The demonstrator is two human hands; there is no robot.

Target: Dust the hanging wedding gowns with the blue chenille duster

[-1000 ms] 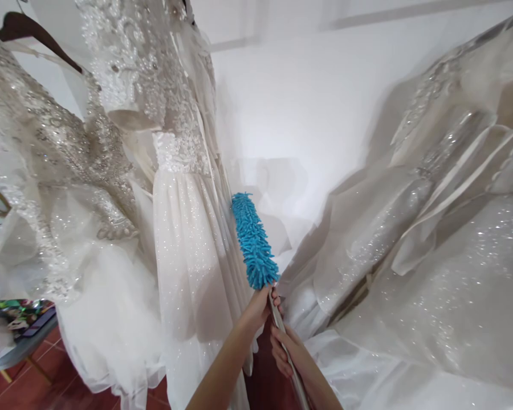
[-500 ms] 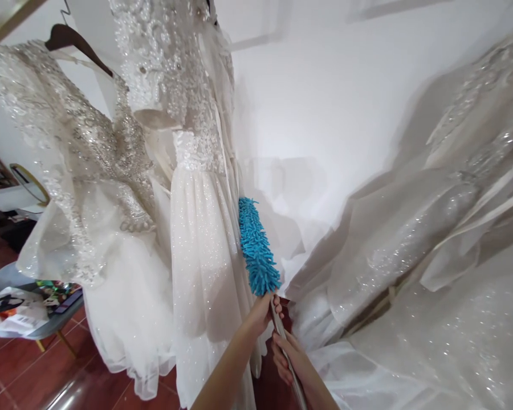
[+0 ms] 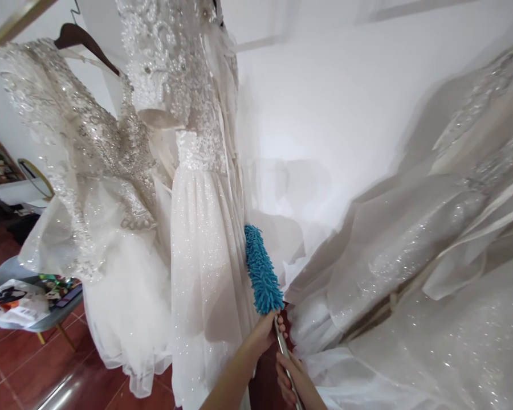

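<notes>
Blue duster [image 3: 264, 272]: I see its shaggy head tilted, top leaning left, between a sparkling white dress [image 3: 200, 228] on the left and pale gowns [image 3: 389, 245] on the right, with the white wall [image 3: 316, 108] behind. My left hand [image 3: 268, 329] is wrapped round the handle [image 3: 281, 339] just below the shaggy head; my right hand [image 3: 291, 373] grips it lower down. From here I can't tell whether the strands touch the dress. Farther left, I make out a beaded gown [image 3: 106, 142] on a dark hanger [image 3: 85, 41].
</notes>
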